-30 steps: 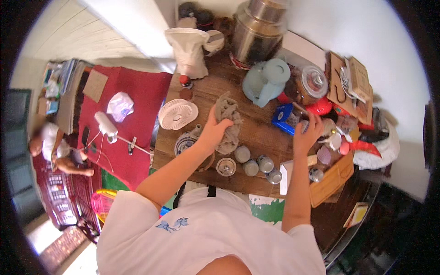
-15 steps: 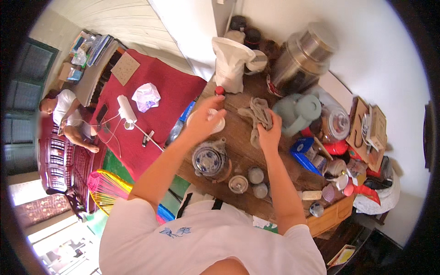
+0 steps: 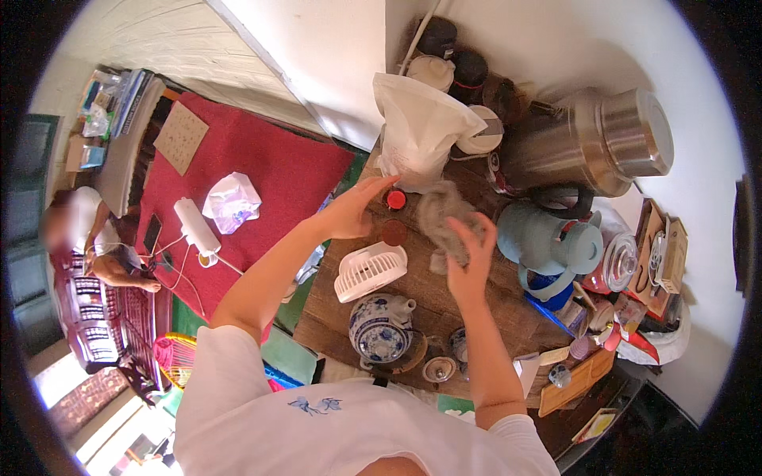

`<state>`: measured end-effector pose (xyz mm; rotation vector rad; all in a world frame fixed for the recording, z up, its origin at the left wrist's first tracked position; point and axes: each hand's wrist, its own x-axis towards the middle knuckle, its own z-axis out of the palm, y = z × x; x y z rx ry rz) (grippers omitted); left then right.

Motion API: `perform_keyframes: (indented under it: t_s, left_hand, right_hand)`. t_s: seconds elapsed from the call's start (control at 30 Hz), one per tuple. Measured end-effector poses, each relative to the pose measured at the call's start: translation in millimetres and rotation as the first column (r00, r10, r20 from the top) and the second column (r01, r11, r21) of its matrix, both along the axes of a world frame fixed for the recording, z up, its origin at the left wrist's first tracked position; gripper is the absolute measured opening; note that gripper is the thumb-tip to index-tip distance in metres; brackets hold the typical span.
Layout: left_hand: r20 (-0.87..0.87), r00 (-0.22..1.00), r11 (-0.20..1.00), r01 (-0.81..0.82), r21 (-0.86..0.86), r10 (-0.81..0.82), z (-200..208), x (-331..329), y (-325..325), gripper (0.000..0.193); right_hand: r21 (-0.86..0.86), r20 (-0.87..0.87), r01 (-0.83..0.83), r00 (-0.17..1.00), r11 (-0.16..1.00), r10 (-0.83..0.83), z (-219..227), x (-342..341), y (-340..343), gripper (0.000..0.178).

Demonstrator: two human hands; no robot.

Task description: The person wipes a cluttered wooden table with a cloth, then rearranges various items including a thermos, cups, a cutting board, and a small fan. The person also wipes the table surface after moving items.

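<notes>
"Well, how many cloths?"
"One, grey (image 3: 438, 213), on the desk (image 3: 432, 305); the right hand's (image 3: 471, 252) curved fingers meet its edge, pinching or not I can't tell"
"Left hand (image 3: 349, 213)?"
"Fingers spread by one red-capped bottle (image 3: 395, 199); one white bag (image 3: 419, 133) stands just beyond, one teapot (image 3: 381, 329) nearer"

The room is bright, with very white light at the lower left. The steel pot (image 3: 587, 147) shines. Soft shadows sit on the wall (image 3: 540, 32). The gray cloth (image 3: 440, 218) looks blurry. Straight lines bend near the black edges.
</notes>
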<state>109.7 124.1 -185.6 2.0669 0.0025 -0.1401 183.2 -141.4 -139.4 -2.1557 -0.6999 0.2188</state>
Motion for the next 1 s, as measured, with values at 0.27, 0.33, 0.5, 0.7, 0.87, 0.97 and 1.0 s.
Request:
perform_keyframes:
  t_s: [0.27, 0.33, 0.5, 0.7, 0.87, 0.97, 1.0]
  left_hand:
    - [0.077, 0.995, 0.975, 0.046, 0.218, -0.064, -14, 5, -9, 0.114]
    - [0.099, 0.994, 0.977, 0.031, 0.209, -0.053, -15, 6, -10, 0.114]
    - [-0.09, 0.976, 0.974, 0.205, 0.093, -0.196, -15, 28, -32, 0.113]
    - [0.123, 0.878, 0.885, 0.449, 0.122, -0.462, -45, 62, -81, 0.11]
    - [0.036, 0.707, 0.703, 0.695, 0.153, -0.706, -34, 93, -130, 0.108]
    - [0.067, 0.655, 0.657, 0.743, 0.124, -0.753, -39, 97, -155, 0.111]
    - [0.062, 0.626, 0.628, 0.77, 0.108, -0.778, -37, 99, -159, 0.11]
  right_hand:
    - [-0.034, -0.25, -0.035, 0.968, 0.999, 0.025, -34, -13, 62, 0.059]
    - [-0.024, -0.276, 0.0, 0.961, 1.0, -0.006, -41, -12, 57, 0.061]
    - [-0.016, -0.241, 0.128, 0.962, 0.992, -0.128, -45, -12, 29, 0.066]
    - [-0.028, -0.147, 0.246, 0.958, 0.969, -0.248, -36, -23, -29, 0.067]
    - [-0.092, -0.126, 0.41, 0.899, 0.908, -0.419, -39, -46, -84, 0.065]
    - [-0.121, -0.082, 0.449, 0.884, 0.885, -0.459, -24, -56, -106, 0.065]
    - [-0.131, -0.064, 0.47, 0.874, 0.873, -0.481, -16, -61, -111, 0.065]
